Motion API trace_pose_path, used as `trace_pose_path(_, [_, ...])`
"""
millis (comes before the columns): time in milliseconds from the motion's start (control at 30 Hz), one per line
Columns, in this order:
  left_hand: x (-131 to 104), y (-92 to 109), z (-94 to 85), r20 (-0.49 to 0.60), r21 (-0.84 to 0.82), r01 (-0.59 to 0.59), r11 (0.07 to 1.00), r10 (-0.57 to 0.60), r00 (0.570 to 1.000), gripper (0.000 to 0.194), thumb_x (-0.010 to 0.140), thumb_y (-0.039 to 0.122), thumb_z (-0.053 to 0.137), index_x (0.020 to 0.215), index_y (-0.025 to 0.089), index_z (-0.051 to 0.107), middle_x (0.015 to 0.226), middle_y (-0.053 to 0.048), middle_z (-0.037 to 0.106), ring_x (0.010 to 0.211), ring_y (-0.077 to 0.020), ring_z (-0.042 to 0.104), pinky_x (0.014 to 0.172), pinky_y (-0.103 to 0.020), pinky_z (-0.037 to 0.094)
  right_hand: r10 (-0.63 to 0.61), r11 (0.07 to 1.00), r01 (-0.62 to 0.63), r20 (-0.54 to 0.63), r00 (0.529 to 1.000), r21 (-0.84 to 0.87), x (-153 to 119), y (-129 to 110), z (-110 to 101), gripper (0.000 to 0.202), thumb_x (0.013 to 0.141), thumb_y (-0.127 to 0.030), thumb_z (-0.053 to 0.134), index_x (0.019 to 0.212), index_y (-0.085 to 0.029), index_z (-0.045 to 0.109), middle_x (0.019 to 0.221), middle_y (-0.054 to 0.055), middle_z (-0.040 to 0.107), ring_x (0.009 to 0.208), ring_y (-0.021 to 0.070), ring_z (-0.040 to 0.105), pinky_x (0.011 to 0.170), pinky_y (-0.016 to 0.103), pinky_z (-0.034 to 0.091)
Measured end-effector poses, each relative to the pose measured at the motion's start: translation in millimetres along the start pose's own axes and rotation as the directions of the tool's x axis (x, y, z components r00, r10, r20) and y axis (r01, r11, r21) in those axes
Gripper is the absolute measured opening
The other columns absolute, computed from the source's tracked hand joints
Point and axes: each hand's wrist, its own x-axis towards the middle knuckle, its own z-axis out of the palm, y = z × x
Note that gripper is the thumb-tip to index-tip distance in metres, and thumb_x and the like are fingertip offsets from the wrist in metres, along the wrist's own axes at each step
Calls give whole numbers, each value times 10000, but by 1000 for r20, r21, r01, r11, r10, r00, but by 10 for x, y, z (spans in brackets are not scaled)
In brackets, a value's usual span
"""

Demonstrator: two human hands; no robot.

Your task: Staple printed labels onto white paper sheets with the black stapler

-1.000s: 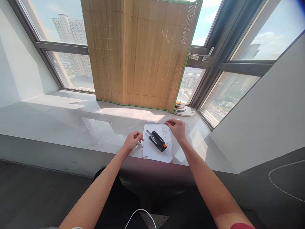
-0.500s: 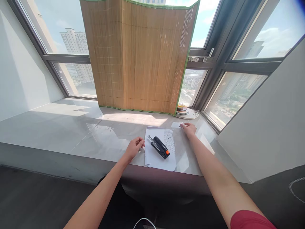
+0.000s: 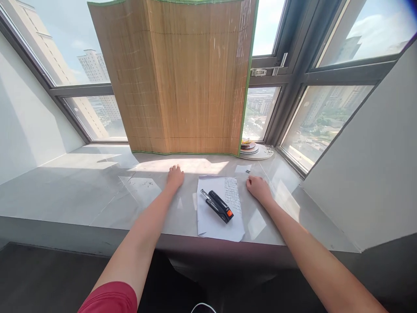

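Note:
A black stapler (image 3: 219,207) with an orange end lies tilted across white paper sheets (image 3: 208,228), its metal staple channel exposed. To the left of the sheets, my left hand (image 3: 176,177) rests on the sill with its fingers curled downward; anything beneath them is hidden. My right hand (image 3: 258,188) sits closed on the sill, right of the sheets, with no object showing in it. Just beyond its fingers, small dark pieces like staple strips (image 3: 248,171) lie by a small white paper slip (image 3: 241,168).
A bamboo mat (image 3: 192,82) with green edging stands against the window. A stack of plates (image 3: 252,151) is in the back right corner. Small dark bits (image 3: 148,183) are scattered on the grey sill (image 3: 74,191), which has a front edge near me.
My left hand has moved forward and left, away from the paper's edge. The right hand has drawn back slightly from the small slip, leaving the dark pieces there. The view has shifted slightly.

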Motion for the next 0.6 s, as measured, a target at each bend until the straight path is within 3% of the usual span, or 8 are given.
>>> trace_pose_path(100, [-42,1,65,26,28,-35,999,34,999,275,973,187,492,1142,137,703,1236,-231,691,1219,-367,571,1023,-469,459,-6,1000,6,1,1000,5,-2,-2,-27,305,1002,-229,462,853,-182,725,862,114,735,835,246,664,742,330,370])
trace_pose_path(233, [-212,17,12,65,48,-57,997,54,996,289,982,128,423,951,175,706,996,-188,701,1030,-329,618,877,-416,489,13,999,-13,22,1000,30,-26,-31,-75,299,996,-215,466,844,-183,721,852,112,731,829,242,655,754,326,377])
trace_pose_path(367, [-461,98,-89,80,24,-78,997,75,994,285,949,61,432,979,194,681,938,-140,687,914,-295,637,782,-375,473,20,998,-21,21,1000,51,-46,-47,-103,308,1006,-213,452,859,-185,721,878,114,739,854,234,660,774,316,387])
trace_pose_path(500, [-796,290,-153,-81,-189,-85,978,71,994,344,961,51,412,1182,183,640,1128,-150,677,937,-263,662,806,-357,491,22,998,-24,19,1000,57,-55,-43,-108,293,1006,-216,461,855,-188,711,910,124,744,894,241,669,793,316,403])
trace_pose_path(600, [-1092,481,-167,-184,-325,-146,934,89,979,327,998,88,379,1158,173,651,1175,-162,656,953,-254,671,827,-359,505,12,998,-13,17,1000,69,-68,-47,-137,293,1018,-215,445,861,-187,691,942,129,740,925,246,671,816,323,413])
